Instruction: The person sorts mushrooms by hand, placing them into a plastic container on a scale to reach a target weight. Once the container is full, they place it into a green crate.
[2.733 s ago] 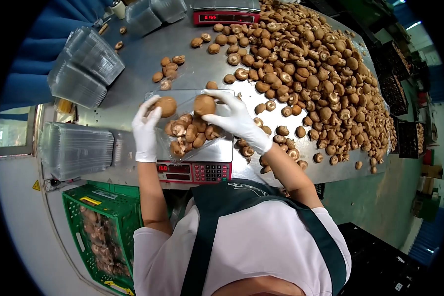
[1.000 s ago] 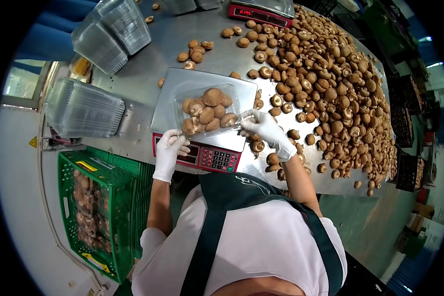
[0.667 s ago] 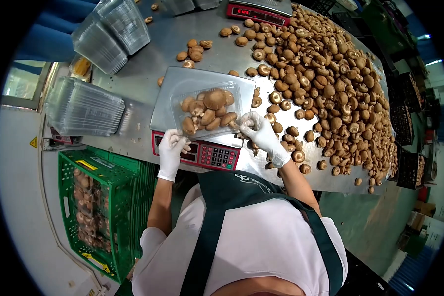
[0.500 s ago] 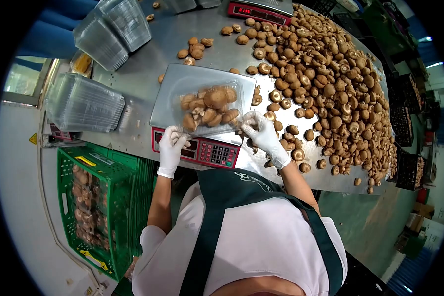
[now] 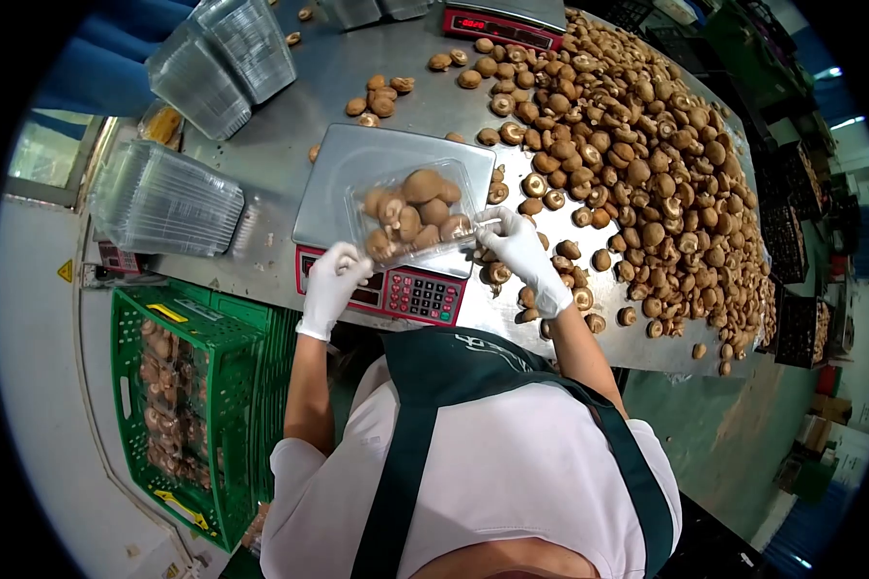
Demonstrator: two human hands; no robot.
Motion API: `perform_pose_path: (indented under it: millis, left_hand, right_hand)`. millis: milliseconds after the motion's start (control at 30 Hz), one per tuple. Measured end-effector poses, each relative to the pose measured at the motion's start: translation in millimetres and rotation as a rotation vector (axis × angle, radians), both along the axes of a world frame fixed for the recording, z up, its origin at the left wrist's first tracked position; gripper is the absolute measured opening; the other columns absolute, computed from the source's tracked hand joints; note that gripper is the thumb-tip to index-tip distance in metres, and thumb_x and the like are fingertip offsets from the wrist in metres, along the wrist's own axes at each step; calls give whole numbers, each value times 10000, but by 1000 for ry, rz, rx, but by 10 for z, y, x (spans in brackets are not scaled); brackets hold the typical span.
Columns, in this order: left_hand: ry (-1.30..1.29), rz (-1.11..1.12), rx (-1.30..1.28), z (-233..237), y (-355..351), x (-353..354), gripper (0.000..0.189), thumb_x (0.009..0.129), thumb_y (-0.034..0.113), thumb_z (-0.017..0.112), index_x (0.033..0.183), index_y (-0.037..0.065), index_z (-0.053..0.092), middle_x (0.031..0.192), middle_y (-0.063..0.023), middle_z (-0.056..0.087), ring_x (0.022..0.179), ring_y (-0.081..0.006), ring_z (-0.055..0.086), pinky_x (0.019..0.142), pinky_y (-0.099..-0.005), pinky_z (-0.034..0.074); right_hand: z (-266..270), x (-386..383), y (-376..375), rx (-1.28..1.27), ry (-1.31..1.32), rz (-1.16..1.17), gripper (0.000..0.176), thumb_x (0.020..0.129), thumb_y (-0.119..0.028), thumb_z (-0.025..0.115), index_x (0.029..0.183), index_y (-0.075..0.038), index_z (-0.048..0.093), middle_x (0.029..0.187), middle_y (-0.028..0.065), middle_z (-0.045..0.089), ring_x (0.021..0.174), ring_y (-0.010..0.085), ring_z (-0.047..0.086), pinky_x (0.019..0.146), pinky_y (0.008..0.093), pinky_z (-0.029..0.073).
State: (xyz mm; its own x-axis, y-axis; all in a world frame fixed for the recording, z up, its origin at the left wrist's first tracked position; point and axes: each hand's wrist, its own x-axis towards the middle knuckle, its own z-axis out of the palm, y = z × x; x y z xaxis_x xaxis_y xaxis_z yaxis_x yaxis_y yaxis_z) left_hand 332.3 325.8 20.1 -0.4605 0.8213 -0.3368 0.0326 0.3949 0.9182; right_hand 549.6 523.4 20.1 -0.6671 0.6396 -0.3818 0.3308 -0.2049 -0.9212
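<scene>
A clear plastic box of brown mushrooms (image 5: 417,214) is over the metal plate of a red scale (image 5: 343,174). My left hand (image 5: 331,287), in a white glove, pinches the box's near left corner. With fingers closed, my right hand (image 5: 526,259), gloved too, grips the near right corner. The scale's keypad (image 5: 423,295) shows between my hands, while its display is partly hidden by my left hand. Loose mushrooms (image 5: 497,273) lie close to my right hand.
A large mushroom heap (image 5: 661,183) covers the table's right side. Stacked clear boxes (image 5: 167,201) stand at the left, with more (image 5: 224,63) behind. A second red scale (image 5: 502,26) is at the back. At lower left, a green crate (image 5: 179,415) holds packed mushrooms.
The box seems slightly raised and tilted, and the mushrooms in it have shifted. Both hands still hold its near corners. The back scale's display reads differently.
</scene>
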Motion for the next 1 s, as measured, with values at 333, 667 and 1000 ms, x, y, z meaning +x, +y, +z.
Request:
perform_pose_path:
  millis: [333,667,1000]
  left_hand:
    - [1104,-486,102,353,557,-116,932,579,434,787,1371,164,376,1458,-172,240,1337,-403,206,1056,-505,255]
    - [1334,-466,-93,431,739,86,881,639,566,664,1390,227,354,1421,-188,299,1228,-467,297,934,-538,331]
    - [1706,-342,78,447,853,156,504,741,327,565,1174,70,537,1037,-182,612,902,-377,597,813,-508,430]
  right_hand:
    - [-36,-29,-46,-90,227,-27,644,724,-14,720,1295,9,424,775,-2,565,714,70,564,640,190,462]
    - [-193,-259,-274,-32,326,-375,727,736,-11,720,1347,27,328,852,55,565,728,123,604,638,228,531]
    - [-248,-492,-117,254,7,-464,401,660,-110,656,1041,-28,561,637,43,577,548,118,557,560,269,481]
